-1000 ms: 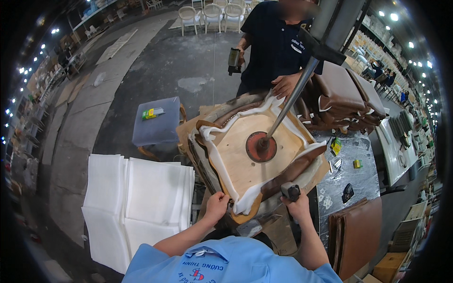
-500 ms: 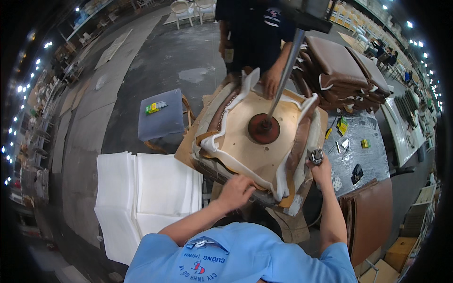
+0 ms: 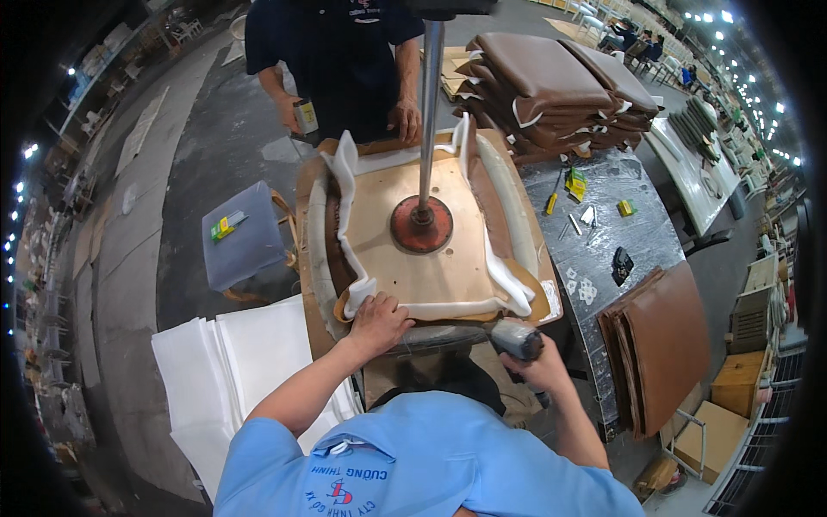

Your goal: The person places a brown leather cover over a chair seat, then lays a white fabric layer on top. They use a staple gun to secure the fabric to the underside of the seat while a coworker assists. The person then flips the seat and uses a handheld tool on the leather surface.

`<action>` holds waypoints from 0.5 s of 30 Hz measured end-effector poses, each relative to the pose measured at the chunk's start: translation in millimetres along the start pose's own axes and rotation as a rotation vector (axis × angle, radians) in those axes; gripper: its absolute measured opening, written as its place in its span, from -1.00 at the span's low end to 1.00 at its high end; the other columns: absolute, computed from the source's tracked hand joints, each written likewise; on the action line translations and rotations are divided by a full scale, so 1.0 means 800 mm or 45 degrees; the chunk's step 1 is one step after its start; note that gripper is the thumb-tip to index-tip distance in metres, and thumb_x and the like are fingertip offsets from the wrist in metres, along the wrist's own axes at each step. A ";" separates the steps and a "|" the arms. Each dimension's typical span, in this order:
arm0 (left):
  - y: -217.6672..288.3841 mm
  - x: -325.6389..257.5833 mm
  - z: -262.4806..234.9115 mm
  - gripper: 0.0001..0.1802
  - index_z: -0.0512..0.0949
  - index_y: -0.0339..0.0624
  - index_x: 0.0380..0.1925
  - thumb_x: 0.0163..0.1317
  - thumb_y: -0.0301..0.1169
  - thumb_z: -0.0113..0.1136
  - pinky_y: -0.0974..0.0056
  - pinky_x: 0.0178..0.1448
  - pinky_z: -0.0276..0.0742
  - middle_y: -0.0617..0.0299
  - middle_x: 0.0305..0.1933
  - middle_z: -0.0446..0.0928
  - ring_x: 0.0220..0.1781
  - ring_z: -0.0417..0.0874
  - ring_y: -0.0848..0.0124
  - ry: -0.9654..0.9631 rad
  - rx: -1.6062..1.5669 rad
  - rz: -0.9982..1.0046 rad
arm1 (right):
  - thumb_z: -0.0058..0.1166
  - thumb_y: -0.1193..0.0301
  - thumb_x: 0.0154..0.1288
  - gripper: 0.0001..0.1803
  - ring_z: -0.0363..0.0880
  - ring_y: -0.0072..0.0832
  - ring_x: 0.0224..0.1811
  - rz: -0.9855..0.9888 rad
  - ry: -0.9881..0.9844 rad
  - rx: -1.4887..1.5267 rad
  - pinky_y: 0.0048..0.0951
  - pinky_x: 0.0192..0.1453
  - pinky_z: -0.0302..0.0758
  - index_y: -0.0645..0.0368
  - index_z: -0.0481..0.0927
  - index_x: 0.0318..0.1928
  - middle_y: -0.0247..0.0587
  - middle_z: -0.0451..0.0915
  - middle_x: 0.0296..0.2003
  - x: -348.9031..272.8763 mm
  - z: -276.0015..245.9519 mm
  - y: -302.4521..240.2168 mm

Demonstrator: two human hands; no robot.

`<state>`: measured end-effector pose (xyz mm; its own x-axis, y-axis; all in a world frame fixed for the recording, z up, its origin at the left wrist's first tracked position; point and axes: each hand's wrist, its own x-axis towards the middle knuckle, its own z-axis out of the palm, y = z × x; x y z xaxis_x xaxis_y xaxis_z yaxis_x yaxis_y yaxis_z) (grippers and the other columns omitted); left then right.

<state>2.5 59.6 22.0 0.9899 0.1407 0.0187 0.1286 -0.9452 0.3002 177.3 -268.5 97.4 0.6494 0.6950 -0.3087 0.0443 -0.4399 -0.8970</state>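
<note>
A wooden seat panel [image 3: 388, 271] lies underside up in front of me, with a red round press foot [image 3: 421, 226] on its middle. White padding [image 3: 448, 309] and the edge of a brown leather cover [image 3: 491, 202] fold up around its rim. My left hand [image 3: 379, 326] grips the cover and padding at the near-left edge, fingers curled over the rim. In my right hand [image 3: 544, 366] is a staple gun [image 3: 517, 339], its body beside the near-right corner. Whether its nose touches the cover is hidden.
Opposite, a co-worker's hand [image 3: 405, 119] rests by the far edge; their other hand holds a boxy tool [image 3: 305, 115]. Brown leather cushions [image 3: 543, 82] and a plastic-wrapped table [image 3: 594, 185] stand right, leather sheets [image 3: 659, 345] near right. White foam sheets [image 3: 258, 336] lie left, below a covered stool [image 3: 245, 246].
The seat has turned to sit squarer to me. My right hand has brought the staple gun from the right side to the near-right corner. The co-worker's hand has drawn back from the panel.
</note>
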 end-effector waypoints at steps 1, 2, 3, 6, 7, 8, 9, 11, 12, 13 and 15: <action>0.003 0.005 0.003 -0.74 0.73 -0.07 -0.15 0.43 -0.13 0.39 -0.07 0.21 0.57 0.13 -0.12 0.64 0.12 0.64 0.08 -0.005 -0.003 0.011 | 0.60 0.41 0.27 -0.23 0.74 -0.37 0.29 -0.005 0.019 -0.016 -0.27 0.45 0.61 0.14 0.61 0.48 -0.11 0.78 0.25 0.002 0.006 0.009; 0.006 0.009 0.007 -0.74 0.73 -0.06 -0.15 0.43 -0.13 0.39 -0.08 0.20 0.57 0.13 -0.13 0.64 0.12 0.65 0.08 -0.003 -0.030 0.001 | 0.60 0.40 0.26 -0.22 0.75 -0.35 0.29 -0.010 0.038 -0.033 -0.25 0.46 0.61 0.12 0.60 0.49 -0.10 0.79 0.26 0.004 0.007 0.018; 0.008 0.012 0.010 -0.74 0.73 -0.06 -0.14 0.43 -0.13 0.39 -0.08 0.19 0.57 0.13 -0.15 0.64 0.11 0.65 0.07 -0.007 -0.050 -0.011 | 0.61 0.38 0.26 -0.19 0.75 -0.32 0.31 0.182 0.037 0.023 -0.24 0.46 0.60 0.10 0.59 0.51 -0.07 0.78 0.27 0.008 0.008 0.021; 0.021 0.021 0.017 -0.76 0.74 -0.04 -0.11 0.43 -0.16 0.40 -0.10 0.17 0.57 0.12 -0.15 0.64 0.07 0.67 0.04 -0.012 -0.083 -0.005 | 0.61 0.38 0.26 -0.18 0.75 -0.32 0.32 0.197 0.091 -0.007 -0.25 0.45 0.60 0.09 0.58 0.52 -0.06 0.79 0.27 0.021 0.002 0.029; 0.028 0.026 0.019 -0.77 0.74 -0.03 -0.10 0.43 -0.17 0.41 -0.10 0.17 0.57 0.12 -0.14 0.64 0.06 0.67 0.03 -0.014 -0.091 0.004 | 0.62 0.39 0.26 -0.18 0.75 -0.32 0.32 0.180 0.106 -0.003 -0.24 0.46 0.60 0.09 0.59 0.52 -0.07 0.78 0.27 0.024 -0.001 0.032; 0.035 0.037 0.022 -0.77 0.73 -0.04 -0.09 0.42 -0.17 0.41 -0.11 0.15 0.58 0.11 -0.15 0.64 0.04 0.68 0.01 -0.002 -0.165 0.051 | 0.62 0.40 0.26 -0.19 0.75 -0.32 0.33 0.130 0.139 -0.037 -0.24 0.46 0.60 0.09 0.59 0.51 -0.07 0.78 0.27 0.028 -0.005 0.035; 0.045 0.048 0.024 -0.75 0.72 -0.05 -0.07 0.42 -0.17 0.42 -0.11 0.14 0.58 0.10 -0.15 0.64 0.03 0.69 -0.01 0.011 -0.240 0.091 | 0.62 0.41 0.26 -0.19 0.74 -0.32 0.33 0.080 0.163 -0.073 -0.24 0.46 0.60 0.09 0.59 0.51 -0.07 0.78 0.27 0.033 -0.008 0.036; 0.065 0.072 0.030 -0.73 0.70 -0.06 -0.06 0.41 -0.17 0.43 -0.13 0.11 0.59 0.09 -0.16 0.64 0.00 0.70 -0.04 0.019 -0.329 0.130 | 0.61 0.43 0.25 -0.20 0.74 -0.32 0.33 0.002 0.201 -0.137 -0.24 0.46 0.59 0.11 0.59 0.51 -0.07 0.77 0.27 0.041 -0.012 0.038; 0.077 0.086 0.034 -0.72 0.69 -0.07 -0.06 0.40 -0.16 0.43 -0.14 0.10 0.59 0.08 -0.17 0.64 -0.02 0.71 -0.05 0.016 -0.345 0.131 | 0.61 0.44 0.25 -0.20 0.74 -0.32 0.33 -0.026 0.213 -0.169 -0.24 0.46 0.59 0.12 0.59 0.50 -0.06 0.77 0.27 0.045 -0.015 0.038; 0.087 0.100 0.039 -0.70 0.68 -0.08 -0.06 0.39 -0.16 0.44 -0.14 0.09 0.60 0.07 -0.18 0.64 -0.03 0.72 -0.06 0.016 -0.360 0.130 | 0.61 0.45 0.25 -0.21 0.74 -0.32 0.34 -0.057 0.225 -0.201 -0.24 0.46 0.59 0.14 0.59 0.50 -0.06 0.77 0.27 0.050 -0.018 0.038; 0.100 0.128 0.051 -0.71 0.68 -0.10 -0.10 0.38 -0.16 0.45 -0.14 0.07 0.62 0.06 -0.18 0.64 -0.04 0.74 -0.05 -0.016 -0.377 0.126 | 0.60 0.47 0.26 -0.22 0.74 -0.31 0.33 -0.023 0.220 -0.133 -0.25 0.45 0.59 0.17 0.59 0.49 -0.05 0.77 0.27 0.054 -0.021 0.039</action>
<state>116.6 -13.4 9.2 0.9977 0.0464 0.0504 0.0101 -0.8267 0.5625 219.3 -261.6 61.1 0.7682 0.5989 -0.2261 0.1297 -0.4915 -0.8612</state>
